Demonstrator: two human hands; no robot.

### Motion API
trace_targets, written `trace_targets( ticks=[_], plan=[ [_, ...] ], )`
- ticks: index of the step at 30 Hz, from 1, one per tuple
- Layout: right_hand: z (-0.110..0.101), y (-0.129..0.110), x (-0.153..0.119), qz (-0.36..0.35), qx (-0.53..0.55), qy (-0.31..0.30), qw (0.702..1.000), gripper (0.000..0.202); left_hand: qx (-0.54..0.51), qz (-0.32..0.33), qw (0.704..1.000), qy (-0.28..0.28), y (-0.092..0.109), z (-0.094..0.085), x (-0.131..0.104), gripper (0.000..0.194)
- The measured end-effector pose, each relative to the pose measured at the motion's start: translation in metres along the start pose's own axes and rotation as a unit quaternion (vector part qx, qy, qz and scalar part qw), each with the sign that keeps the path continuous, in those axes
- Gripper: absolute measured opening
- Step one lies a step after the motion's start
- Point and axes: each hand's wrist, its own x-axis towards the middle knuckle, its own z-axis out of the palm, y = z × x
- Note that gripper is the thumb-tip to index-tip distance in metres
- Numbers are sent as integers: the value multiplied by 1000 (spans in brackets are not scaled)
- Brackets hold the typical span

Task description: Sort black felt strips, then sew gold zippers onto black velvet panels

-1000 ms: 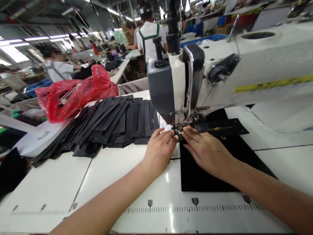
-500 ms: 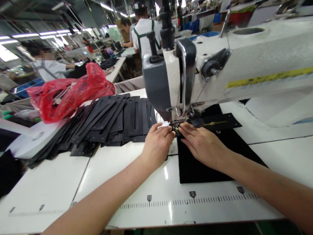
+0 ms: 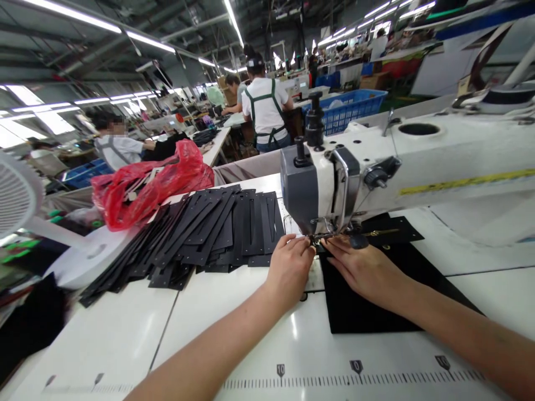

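Observation:
At the presser foot of a white sewing machine, both my hands meet from either side. My left hand has its fingers bent and pressed together, their tips at the left end of the black work under the foot. My right hand lies over a black fabric panel, its fingertips holding the work close to the needle. A black strip with a brass zipper sticks out behind that hand, on top of the panel. The seam point itself is mostly hidden by fingers and the machine head.
A fanned pile of black slotted strips lies left of the machine. Behind it are a red plastic bag and a white fan. A ruler scale runs along the table's front. Co-workers and a blue crate are farther back.
The camera view has tilted up, so everything sits lower and farther right, and more of the ceiling and the fan show. Both hands stay at the presser foot with little visible movement.

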Motion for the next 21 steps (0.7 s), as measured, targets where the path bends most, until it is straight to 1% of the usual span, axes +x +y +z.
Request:
trace_targets(
  ticks=[9, 14, 17, 19, 21],
  plan=[
    [-1, 2, 2, -1, -2, 6, 1000, 28, -16, -10, 1000, 11, 0, 2, 1, 12],
    [0, 0, 3, 11, 16, 11, 1000, 30, -12, -19, 999, 27, -1, 9, 1, 12],
    [0, 8, 3, 13, 24, 23, 999, 31, -16, -30, 999, 30, -2, 13, 2, 12],
    [-1, 15, -1, 21, 0, 31, 999, 31, -26, -45, 998, 29, -3, 12, 2, 13],
    [-7, 20, -12, 38, -47, 34, 998, 33, -40, -58, 997, 28, -2, 6, 0, 13]
  ],
)
